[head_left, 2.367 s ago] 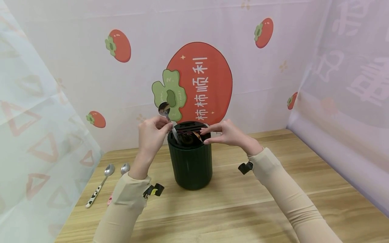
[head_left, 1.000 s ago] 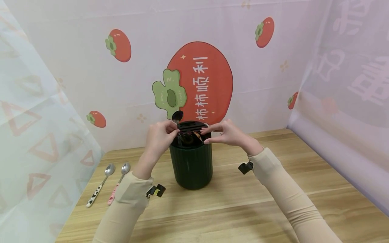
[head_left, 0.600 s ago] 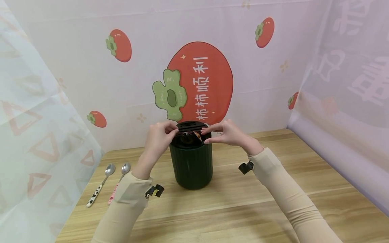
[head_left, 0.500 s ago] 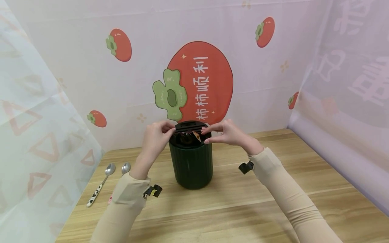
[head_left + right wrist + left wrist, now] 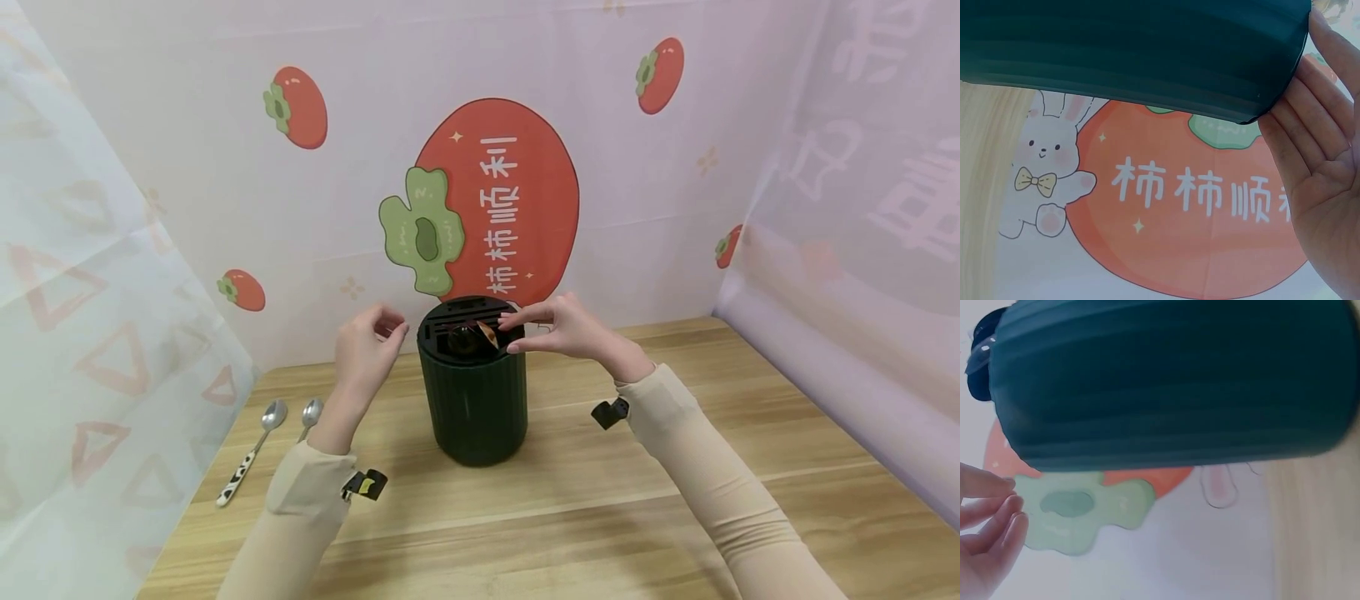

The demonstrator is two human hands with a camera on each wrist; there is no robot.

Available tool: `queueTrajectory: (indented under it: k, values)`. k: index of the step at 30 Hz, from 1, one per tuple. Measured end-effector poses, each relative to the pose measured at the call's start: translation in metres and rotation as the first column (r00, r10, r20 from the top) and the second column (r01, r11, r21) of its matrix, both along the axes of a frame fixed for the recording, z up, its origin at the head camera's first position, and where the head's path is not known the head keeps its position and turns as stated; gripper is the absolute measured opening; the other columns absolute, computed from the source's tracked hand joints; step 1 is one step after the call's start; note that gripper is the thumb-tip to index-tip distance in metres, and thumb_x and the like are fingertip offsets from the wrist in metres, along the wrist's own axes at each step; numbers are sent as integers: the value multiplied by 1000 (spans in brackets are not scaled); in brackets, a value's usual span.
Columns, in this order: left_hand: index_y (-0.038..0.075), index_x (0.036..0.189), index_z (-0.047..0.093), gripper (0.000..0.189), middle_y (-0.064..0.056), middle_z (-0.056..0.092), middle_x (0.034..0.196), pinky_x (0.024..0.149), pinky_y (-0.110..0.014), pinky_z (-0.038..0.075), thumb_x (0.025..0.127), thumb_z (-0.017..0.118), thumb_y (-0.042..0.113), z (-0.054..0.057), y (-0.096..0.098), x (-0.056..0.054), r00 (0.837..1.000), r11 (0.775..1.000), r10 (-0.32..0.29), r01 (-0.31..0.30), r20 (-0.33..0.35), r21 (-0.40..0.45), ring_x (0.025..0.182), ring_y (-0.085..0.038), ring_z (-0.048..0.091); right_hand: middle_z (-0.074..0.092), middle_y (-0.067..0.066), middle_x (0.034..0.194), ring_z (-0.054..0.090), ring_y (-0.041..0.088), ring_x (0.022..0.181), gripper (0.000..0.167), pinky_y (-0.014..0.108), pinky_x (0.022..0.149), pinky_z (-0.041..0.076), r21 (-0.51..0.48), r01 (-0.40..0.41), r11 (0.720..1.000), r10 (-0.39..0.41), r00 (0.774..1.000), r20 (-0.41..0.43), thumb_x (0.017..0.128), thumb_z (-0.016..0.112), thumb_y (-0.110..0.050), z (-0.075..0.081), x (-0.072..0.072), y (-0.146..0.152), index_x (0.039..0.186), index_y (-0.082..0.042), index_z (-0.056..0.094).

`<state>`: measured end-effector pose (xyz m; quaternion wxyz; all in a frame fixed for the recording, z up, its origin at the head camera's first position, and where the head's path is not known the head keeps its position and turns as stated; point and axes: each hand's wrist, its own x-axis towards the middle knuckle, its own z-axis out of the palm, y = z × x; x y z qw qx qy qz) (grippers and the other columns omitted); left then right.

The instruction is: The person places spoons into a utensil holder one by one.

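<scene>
Just left of the dark green ribbed utensil holder (image 5: 477,412), the left hand (image 5: 362,350) is being held in the air, apart from the rim. Its fingers are being loosely curled, tips brought close to the thumb; nothing is being gripped by it. On the opposite side, the upper edge of the holder is being touched by the right hand (image 5: 567,327), its fingers being extended and its thumb set apart from the index finger.

The holder is being borne upright by the wood-grain table (image 5: 570,517). Its top is being covered by a black slotted insert (image 5: 450,312). Inside the front opening, a glossy dark rounded utensil head (image 5: 462,340) and an amber-toned reflective utensil head (image 5: 487,335) are being contained side by side; their full form is being hidden.

Farther left, a spoon with a cow-patterned handle (image 5: 238,479) is being supported on the table, bowl pointing away. Beside it a second spoon (image 5: 311,412) is being partly hidden by the left wrist.

Both forearms are being covered by beige sleeves (image 5: 697,454). Behind everything, a persimmon-printed backdrop (image 5: 352,200) is being hung; a rabbit print (image 5: 1054,150) is being shown low on it.
</scene>
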<state>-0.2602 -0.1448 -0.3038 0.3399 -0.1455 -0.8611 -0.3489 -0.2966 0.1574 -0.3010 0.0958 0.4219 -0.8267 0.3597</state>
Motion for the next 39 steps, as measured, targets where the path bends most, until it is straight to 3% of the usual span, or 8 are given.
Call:
queueTrajectory:
  k: [6, 16, 26, 31, 39]
  values:
    - [1, 84, 67, 5, -12, 68, 81, 61, -29, 49, 84, 68, 6, -16, -11, -4, 999, 999, 46, -46, 14, 26, 71, -23, 63, 67, 2, 118, 61, 16, 114, 33, 38, 97, 49, -3, 2, 1000, -2, 1000, -1, 77, 78, -20, 0, 0, -1, 109, -14, 72]
    - [2, 84, 66, 5, -12, 67, 80, 61, -31, 49, 84, 68, 7, -37, -24, -5, 993, 996, 90, -92, 77, 18, 70, -24, 63, 68, -5, 116, 61, 6, 112, 31, 32, 95, 50, -8, -18, 1000, 17, 1000, -14, 78, 77, -31, -1, -2, 1, 108, -23, 73]
    - [2, 84, 66, 5, -12, 66, 78, 61, -32, 50, 83, 69, 6, -60, -40, -7, 986, 992, 124, -121, 110, -28, 67, -23, 62, 68, -3, 117, 61, 8, 113, 32, 35, 96, 50, 2, -19, 1000, 19, 1000, -16, 78, 77, -32, 0, -1, 1, 108, -20, 73]
    - [2, 85, 66, 7, -12, 67, 78, 62, -35, 52, 84, 68, 9, -69, -49, -7, 972, 985, 153, -137, 180, -101, 68, -24, 63, 68, -3, 116, 61, 7, 113, 33, 34, 96, 50, -2, -19, 1000, 19, 1000, -11, 78, 77, -32, 0, -1, 1, 108, -20, 73]
    - [1, 90, 67, 13, -12, 69, 83, 69, -41, 53, 84, 67, 13, -79, -62, -7, 937, 976, 165, -110, 309, -190, 75, -26, 65, 68, -4, 116, 61, 6, 112, 33, 33, 95, 50, -2, -20, 1000, 20, 1000, -14, 78, 77, -33, 1, -1, 1, 107, -20, 73]
